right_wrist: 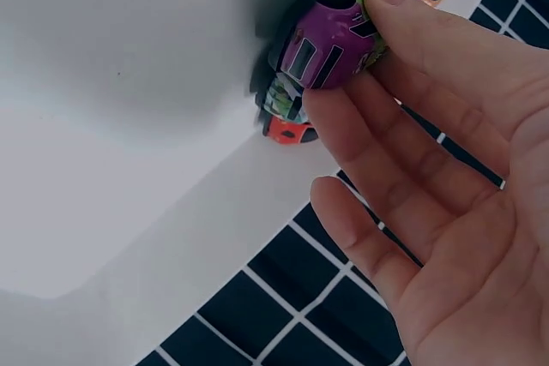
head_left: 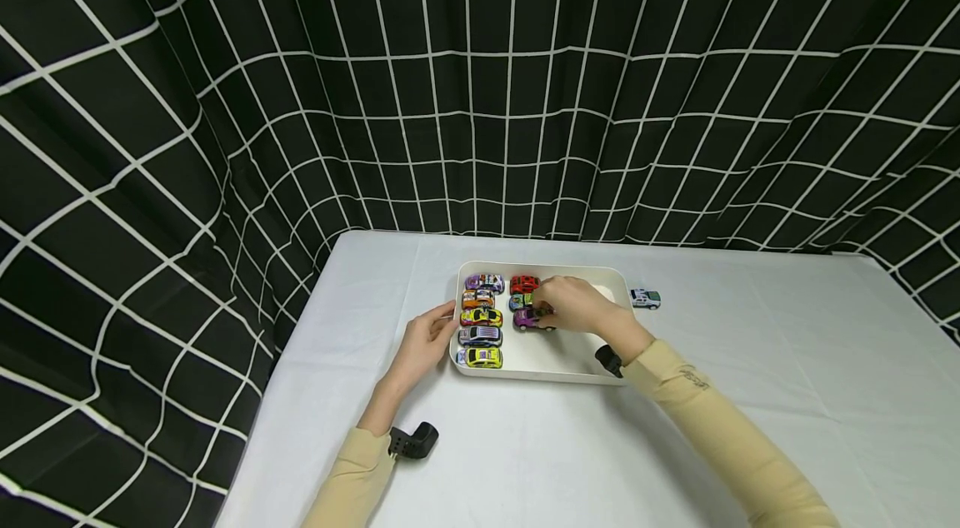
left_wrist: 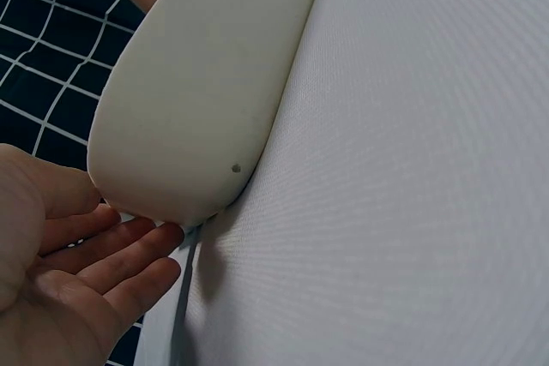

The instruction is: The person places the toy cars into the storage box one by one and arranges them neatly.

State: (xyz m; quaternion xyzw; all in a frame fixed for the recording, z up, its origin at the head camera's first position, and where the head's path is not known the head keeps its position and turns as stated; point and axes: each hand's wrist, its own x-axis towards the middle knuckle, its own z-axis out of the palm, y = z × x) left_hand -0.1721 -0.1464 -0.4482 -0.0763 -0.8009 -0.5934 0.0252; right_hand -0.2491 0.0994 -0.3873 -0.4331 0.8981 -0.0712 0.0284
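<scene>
A white tray (head_left: 551, 371) lies on the table, toy cars inside it. My right hand (head_left: 576, 305) pinches a purple toy car (head_left: 528, 319) between thumb and fingers, over the tray floor. The right wrist view shows that purple car close up, a green-and-blue car (right_wrist: 285, 99) and a red car (right_wrist: 290, 132) just beyond it. In the head view the red toy car (head_left: 524, 284) sits by the tray's back wall, partly beside my hand. My left hand (head_left: 424, 342) touches the tray's left end; in the left wrist view its fingers (left_wrist: 129, 255) are extended against the outer wall.
Several toy cars form a column along the tray's left side, among them a yellow car (head_left: 481, 357) and a purple-and-white car (head_left: 484, 283). A white-and-green toy car (head_left: 646, 298) stands outside the tray's right end. Behind the white-covered table (head_left: 510, 453) hangs a black gridded curtain (head_left: 487, 78).
</scene>
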